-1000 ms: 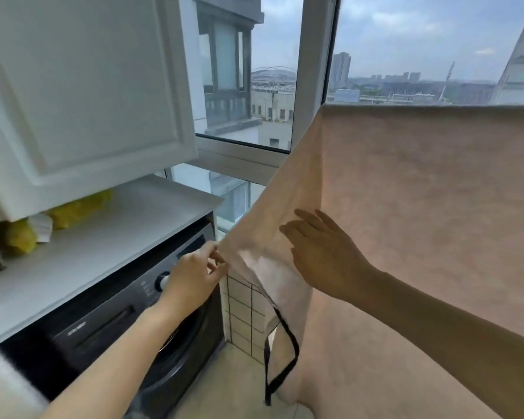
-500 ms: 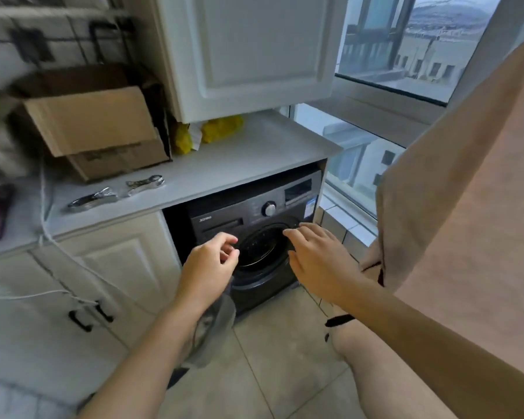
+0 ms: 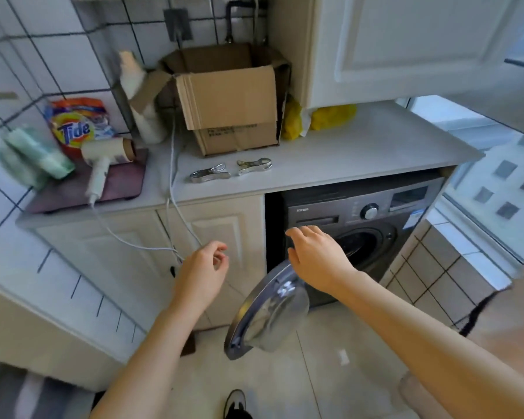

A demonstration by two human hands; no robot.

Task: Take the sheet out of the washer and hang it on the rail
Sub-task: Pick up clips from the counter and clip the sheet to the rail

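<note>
At right edge: peach sheet [image 3: 521,325], black strap [image 3: 478,313] | washer [image 3: 330,211] open | left hand [image 3: 201,273], right hand [image 3: 315,258]: grip slack, empty

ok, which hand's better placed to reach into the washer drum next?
Right. The right hand hovers open in front of the drum opening; the left hand is by the cabinet, with the open washer door between it and the drum.

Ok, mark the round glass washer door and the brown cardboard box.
round glass washer door [image 3: 273,319]: head view, on the glass bulge.
brown cardboard box [image 3: 227,101]: head view, on the folded-down front flap.
</note>
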